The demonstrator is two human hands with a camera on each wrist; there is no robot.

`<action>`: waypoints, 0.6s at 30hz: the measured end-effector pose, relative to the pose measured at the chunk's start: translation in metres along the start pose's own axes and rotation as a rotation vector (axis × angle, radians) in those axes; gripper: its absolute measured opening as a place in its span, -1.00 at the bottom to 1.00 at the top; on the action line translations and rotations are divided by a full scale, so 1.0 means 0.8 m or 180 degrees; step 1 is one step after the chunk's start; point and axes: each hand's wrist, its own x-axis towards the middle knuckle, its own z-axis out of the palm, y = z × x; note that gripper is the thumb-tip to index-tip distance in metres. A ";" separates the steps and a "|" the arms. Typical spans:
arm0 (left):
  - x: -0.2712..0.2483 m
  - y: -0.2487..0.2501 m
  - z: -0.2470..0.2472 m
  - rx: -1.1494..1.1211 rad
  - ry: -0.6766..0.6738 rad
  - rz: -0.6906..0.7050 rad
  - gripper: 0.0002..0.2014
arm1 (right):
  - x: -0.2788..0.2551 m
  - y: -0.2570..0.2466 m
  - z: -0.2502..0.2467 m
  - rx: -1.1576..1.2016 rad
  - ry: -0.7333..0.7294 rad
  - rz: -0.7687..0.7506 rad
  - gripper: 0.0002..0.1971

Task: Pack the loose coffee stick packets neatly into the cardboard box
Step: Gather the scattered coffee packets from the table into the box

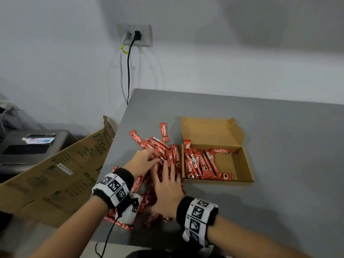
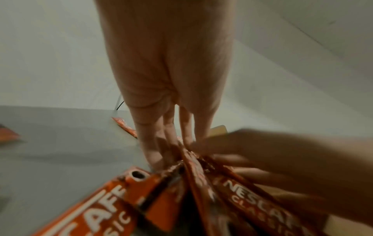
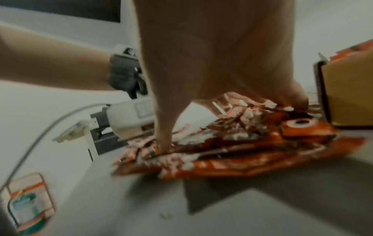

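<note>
A loose pile of red coffee stick packets [image 1: 162,148] lies on the grey table, just left of the open cardboard box [image 1: 234,164]. Several packets [image 1: 197,164] stand side by side in the box's left half; its right half is bare. My left hand [image 1: 147,161] reaches into the pile with straight fingers [image 2: 171,127] touching the packets [image 2: 238,191]. My right hand [image 1: 167,185] lies flat on the pile with fingers spread, pressing the packets [image 3: 252,159] down beside the box wall [image 3: 351,95]. One packet [image 1: 164,132] lies apart behind the pile.
A large flattened carton [image 1: 55,174] leans off the table's left edge. Beyond it is a black unit with a phone [image 1: 37,140] on top. A wall socket [image 1: 134,34] with cables sits behind. Bare grey table [image 1: 288,202] extends to the right of the box.
</note>
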 end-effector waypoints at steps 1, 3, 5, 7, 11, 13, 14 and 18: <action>-0.002 -0.001 -0.001 0.0034 -0.0049 -0.0005 -0.82 | 0.005 0.003 0.003 -0.0071 -0.0002 -0.0019 0.13; -0.004 -0.003 -0.003 0.0103 -0.0094 -0.0012 -0.77 | 0.011 0.007 0.005 -0.0062 0.0030 -0.0043 0.09; -0.005 -0.003 -0.004 0.0198 -0.0128 -0.0025 -0.75 | 0.016 0.012 0.004 0.0024 0.0177 -0.0049 0.04; -0.005 -0.004 -0.004 0.0206 -0.0154 -0.0031 -0.77 | 0.020 0.016 0.004 0.0061 0.0356 -0.0074 -0.05; -0.008 -0.003 -0.006 0.0183 -0.0148 0.0041 -0.78 | 0.024 0.018 0.000 0.0035 0.0518 -0.0043 -0.22; -0.008 -0.002 -0.005 0.0161 -0.0093 0.0050 -0.78 | 0.028 0.018 -0.003 0.0007 0.0645 -0.0042 -0.32; -0.008 -0.002 -0.006 0.0168 -0.0043 0.0046 -0.78 | 0.030 0.018 -0.005 -0.0057 0.0709 -0.0050 -0.36; -0.015 -0.002 -0.008 0.0124 0.0219 -0.0057 -0.77 | 0.034 0.020 -0.012 -0.0151 0.0778 -0.0162 -0.50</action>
